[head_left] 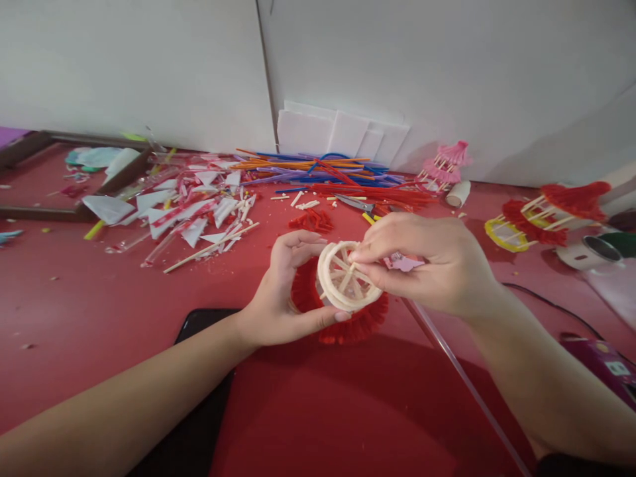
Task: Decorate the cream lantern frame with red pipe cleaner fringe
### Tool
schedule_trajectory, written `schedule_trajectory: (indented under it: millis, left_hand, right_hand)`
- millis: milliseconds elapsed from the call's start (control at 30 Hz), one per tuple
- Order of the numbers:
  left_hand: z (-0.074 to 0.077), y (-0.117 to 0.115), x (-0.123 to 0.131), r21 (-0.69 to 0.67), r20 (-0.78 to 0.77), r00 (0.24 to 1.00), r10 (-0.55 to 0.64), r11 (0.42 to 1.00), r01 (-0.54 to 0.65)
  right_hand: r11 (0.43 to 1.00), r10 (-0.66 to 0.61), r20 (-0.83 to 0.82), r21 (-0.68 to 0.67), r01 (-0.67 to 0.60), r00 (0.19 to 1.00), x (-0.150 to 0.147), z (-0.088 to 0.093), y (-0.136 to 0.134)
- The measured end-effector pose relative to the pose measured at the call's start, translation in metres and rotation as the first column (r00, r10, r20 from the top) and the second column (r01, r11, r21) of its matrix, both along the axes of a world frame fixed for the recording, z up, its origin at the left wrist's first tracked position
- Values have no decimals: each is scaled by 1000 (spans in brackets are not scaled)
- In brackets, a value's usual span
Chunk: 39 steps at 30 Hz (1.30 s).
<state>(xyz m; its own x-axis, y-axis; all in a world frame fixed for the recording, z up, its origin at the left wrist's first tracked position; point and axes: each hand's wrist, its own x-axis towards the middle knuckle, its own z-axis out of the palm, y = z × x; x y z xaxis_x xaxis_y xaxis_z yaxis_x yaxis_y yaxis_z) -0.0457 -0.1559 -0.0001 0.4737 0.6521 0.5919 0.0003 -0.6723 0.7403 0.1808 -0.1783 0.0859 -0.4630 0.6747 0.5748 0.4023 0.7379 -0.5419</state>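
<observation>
A cream ring with spokes [326, 278] sits on top of a piece with a red frilled rim [370, 322] below it. My left hand [281, 291] is wrapped round the left side of this piece, thumb at the ring's lower edge. Over the middle of the spokes, my right hand [422, 258] has thumb and forefinger pinched together. What lies between those fingertips is too small to make out. A pink scrap [405, 263] shows just beneath the right hand.
Behind the hands lie scissors [354, 202], coloured sticks [308, 169] and plastic and paper scraps [173, 205]. Red-and-yellow [534, 222] and pink [447, 162] frilled models stand right. A dark phone-like slab [199, 411] lies under my left forearm; a clear rod [462, 377] lies right.
</observation>
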Motion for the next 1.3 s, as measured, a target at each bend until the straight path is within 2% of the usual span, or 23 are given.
schedule_trajectory:
  millis: [167, 333, 533, 733, 1000, 1300]
  left_hand:
    - [5, 0, 3, -27, 61, 996, -61, 998, 63]
    - [3, -1, 3, -106, 100, 990, -95, 989, 106]
    - [1, -1, 3, -180, 161, 981, -104, 975, 133]
    - [2, 1, 3, -122, 83, 993, -80, 989, 89]
    - [1, 1, 2, -110, 96, 993, -70, 991, 80]
    - [1, 1, 2, -83, 75, 996, -54, 995, 60]
  right_hand:
    - [999, -8, 1, -41, 8, 1000, 1, -1, -1]
    - [999, -23, 16, -40, 24, 1000, 0, 1, -2]
    - [992, -120, 43, -24, 121, 992, 1, 6, -4]
    - [995, -79, 61, 66, 75, 995, 1, 6, -4]
    - [989, -93, 84, 123, 82, 992, -1, 6, -4]
    - [998, -67, 64, 6, 66, 996, 2, 8, -7]
